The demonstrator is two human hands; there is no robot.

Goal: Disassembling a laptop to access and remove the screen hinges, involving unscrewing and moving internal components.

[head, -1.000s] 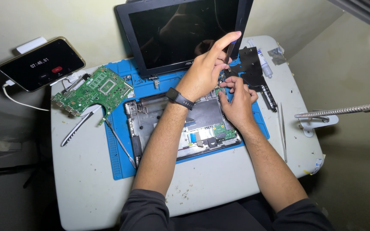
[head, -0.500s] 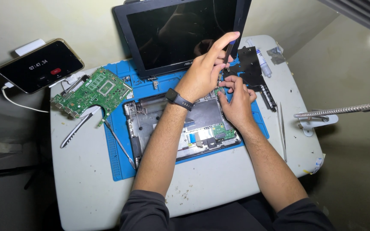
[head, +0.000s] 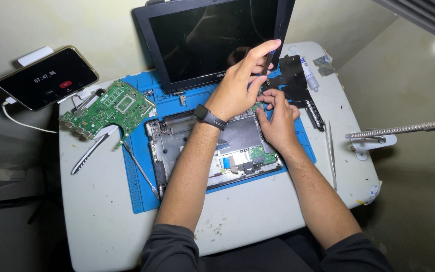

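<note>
Almost nothing has moved in the last 1 s: our left hand [head: 237,88] still pinches a slim screwdriver [head: 268,63] and our right hand [head: 278,118] stays curled narrow, fingertips on a small part right under the tip, so we judge we're still seating or working 1 fastener. The screwdriver stands near upright, long axis running from our index finger down to the top-right corner of the open laptop base [head: 212,146], tip down. Green motherboard [head: 109,108], tweezers [head: 91,151] and phone [head: 46,78] lie well left of our left hand; black bracket [head: 298,80] just beyond the right.
</note>
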